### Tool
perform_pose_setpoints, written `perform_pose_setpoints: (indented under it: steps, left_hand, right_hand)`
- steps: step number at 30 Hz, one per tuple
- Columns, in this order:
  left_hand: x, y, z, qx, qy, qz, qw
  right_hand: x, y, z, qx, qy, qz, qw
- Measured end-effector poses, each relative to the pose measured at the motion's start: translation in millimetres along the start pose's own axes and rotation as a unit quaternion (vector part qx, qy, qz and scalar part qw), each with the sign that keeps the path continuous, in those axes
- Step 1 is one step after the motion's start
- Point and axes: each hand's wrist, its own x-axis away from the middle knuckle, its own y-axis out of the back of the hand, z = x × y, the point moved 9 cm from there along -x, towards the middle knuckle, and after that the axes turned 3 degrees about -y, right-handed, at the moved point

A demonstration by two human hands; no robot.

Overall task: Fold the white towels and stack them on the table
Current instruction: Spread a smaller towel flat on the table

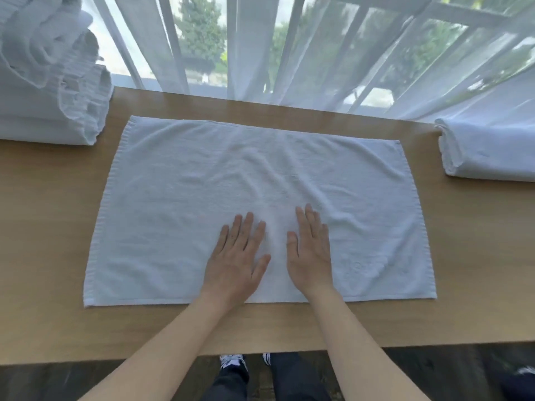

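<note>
White unfolded towels are sitting heaped at the far left of the wooden tabletop. You're pressing both hands flat on the spread towel lying mid-tabletop, near its front edge: left hand with fingers straight, right hand just beside it, also flat, gripping nothing. Folded towel is lying at the far right, sheer curtain hanging behind.

Both bare forearms are reaching forward side by side, palms facing down. The left hand is lying flat with fingers straight and slightly spread, thumb angling out toward the right hand. The right hand is lying equally flat just beside it, fingers straight and close together, not touching the left.
</note>
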Motion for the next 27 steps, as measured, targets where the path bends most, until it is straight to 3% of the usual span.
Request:
perform_pose_setpoints:
  steps: [5, 9, 11, 14, 16, 19, 20, 24, 25, 27]
  left_hand:
    - [-46, -14, -62, 0.007, -0.053, 0.007, 0.999]
    - [-60, -21, -79, -0.012, -0.016, -0.001, 1.0]
    - [-72, -20, -92, 0.005, -0.01, -0.018, 1.0]
    - [-100, -21, -112, 0.004, -0.009, -0.028, 1.0]
    - [-111, -27, -118, -0.029, -0.003, -0.014, 0.999]
    - [-112, -33, -119, -0.06, 0.006, -0.006, 0.998]
    - [-111, -34, -119, -0.062, 0.009, -0.007, 0.998]
    - [-127, -33, -134, -0.064, 0.002, -0.02, 0.998]
    - [-136, -35, -141, -0.063, -0.008, -0.019, 0.998]
    - [-153, -41, -158, -0.064, -0.025, -0.012, 0.998]
  right_hand:
    - [3, 24, -71, 0.151, -0.02, 0.041, 0.987]
    - [-14, 67, -132, 0.146, -0.17, -0.044, 0.974]
    - [-35, 73, -118, 0.14, -0.088, -0.054, 0.985]
    - [-69, 62, -99, 0.17, 0.091, 0.028, 0.981]
    - [-102, 78, -128, 0.195, 0.056, 0.022, 0.979]
    - [-151, 120, -182, 0.172, -0.121, -0.029, 0.977]
    - [-161, 125, -183, 0.155, -0.135, -0.036, 0.978]
    - [-173, 104, -122, 0.179, 0.076, -0.01, 0.981]
    - [-177, 101, -121, 0.187, 0.092, 0.005, 0.978]
    - [-194, 111, -146, 0.184, 0.029, 0.005, 0.983]
